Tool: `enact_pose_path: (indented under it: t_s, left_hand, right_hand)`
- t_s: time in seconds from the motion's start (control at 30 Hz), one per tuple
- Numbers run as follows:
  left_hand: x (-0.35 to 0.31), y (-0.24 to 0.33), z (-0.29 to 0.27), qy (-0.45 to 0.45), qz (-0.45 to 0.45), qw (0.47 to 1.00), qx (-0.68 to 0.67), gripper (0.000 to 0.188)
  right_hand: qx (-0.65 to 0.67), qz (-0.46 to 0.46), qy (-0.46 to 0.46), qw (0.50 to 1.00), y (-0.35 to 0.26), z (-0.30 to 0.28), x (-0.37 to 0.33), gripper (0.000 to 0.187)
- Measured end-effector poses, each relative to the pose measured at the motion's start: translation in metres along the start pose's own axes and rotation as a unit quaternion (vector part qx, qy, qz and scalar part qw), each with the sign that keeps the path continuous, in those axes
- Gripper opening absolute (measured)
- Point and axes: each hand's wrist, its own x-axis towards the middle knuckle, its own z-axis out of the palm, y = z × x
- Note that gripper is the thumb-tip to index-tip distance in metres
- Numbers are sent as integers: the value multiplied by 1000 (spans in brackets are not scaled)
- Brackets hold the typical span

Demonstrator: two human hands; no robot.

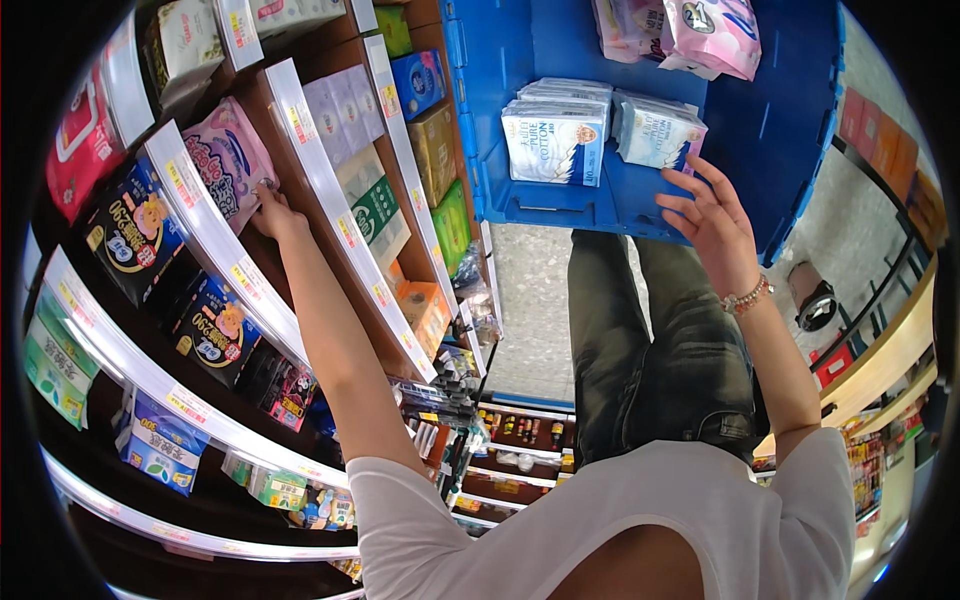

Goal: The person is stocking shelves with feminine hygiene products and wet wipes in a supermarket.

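At the shelf on the left, my left hand (276,213) is closed on the lower right edge of a pink soft package (229,158). The package lies at a slant on the shelf, and some of my fingers are hidden against it. My right hand (714,215) is open at the near edge of a blue plastic crate (640,212), fingers apart and slightly bent, holding nothing. Just beyond its fingertips, two groups of white-and-blue cotton packs (555,147) stand in the crate. Larger pink bags (712,38) lie at the crate's far end.
Stepped shelves with white price-label rails (345,225) fill the left side. Dark packages (137,225) and blue-and-white packs (163,440) sit on lower shelves. An orange box (422,315) is nearer my forearm. Pale floor (525,300) shows beside my legs, with more racks at right.
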Motion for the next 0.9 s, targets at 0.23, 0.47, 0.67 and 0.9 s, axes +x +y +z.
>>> enact_pose_path:
  t_s: [0.23, 0.47, 0.67, 0.9]
  left_hand:
    - [-12, 5, -7, 18, 232, 951, 206, 37]
    - [-114, -5, -41, -49, 135, 983, -113, 32]
    - [-256, 12, -91, -46, -33, 975, -215, 45]
    - [-376, 26, -91, -215, -117, 958, -150, 38]
  right_hand:
    - [-11, 1, -11, 1000, 2, 8, 0, 40]
    - [-8, 16, -21, 1000, 10, 14, -1, 38]
    - [0, 19, -43, 999, 16, 23, -1, 38]
    - [28, 77, -283, 955, 39, 58, -19, 73]
